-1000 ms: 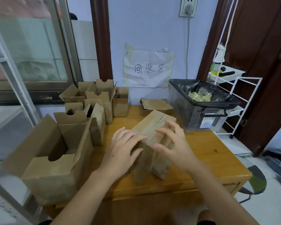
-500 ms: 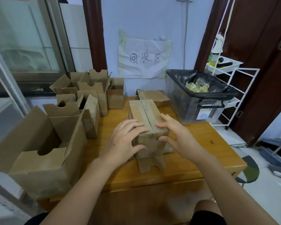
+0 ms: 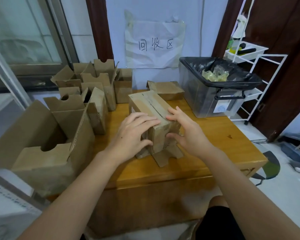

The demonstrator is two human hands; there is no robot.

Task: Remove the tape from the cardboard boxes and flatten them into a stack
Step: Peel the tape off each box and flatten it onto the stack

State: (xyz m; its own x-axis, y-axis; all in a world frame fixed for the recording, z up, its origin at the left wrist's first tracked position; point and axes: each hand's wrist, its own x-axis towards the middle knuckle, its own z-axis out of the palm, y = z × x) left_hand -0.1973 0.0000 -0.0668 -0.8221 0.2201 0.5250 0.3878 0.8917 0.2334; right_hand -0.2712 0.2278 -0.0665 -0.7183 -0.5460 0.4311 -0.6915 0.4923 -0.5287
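Observation:
A taped brown cardboard box (image 3: pixel 149 104) lies on its side in the middle of the wooden table (image 3: pixel 215 135), its top seam running away from me and one end flap splayed out on the table toward me. My left hand (image 3: pixel 133 134) grips its near left end, fingers over the top edge and thumb against the end face. My right hand (image 3: pixel 185 130) holds the near right end, fingers on the seam and thumb on the end face. A flattened box (image 3: pixel 168 89) lies at the table's back.
Several open cardboard boxes (image 3: pixel 93 90) crowd the table's left side, a large one (image 3: pixel 47 141) nearest me. A clear bin with a black liner (image 3: pixel 215 94) holding crumpled tape stands at the back right. A white wire rack (image 3: pixel 249 54) stands beyond it.
The box went from tilted upright to lying flat on the table. Both hands slid to its near end and now clasp it there.

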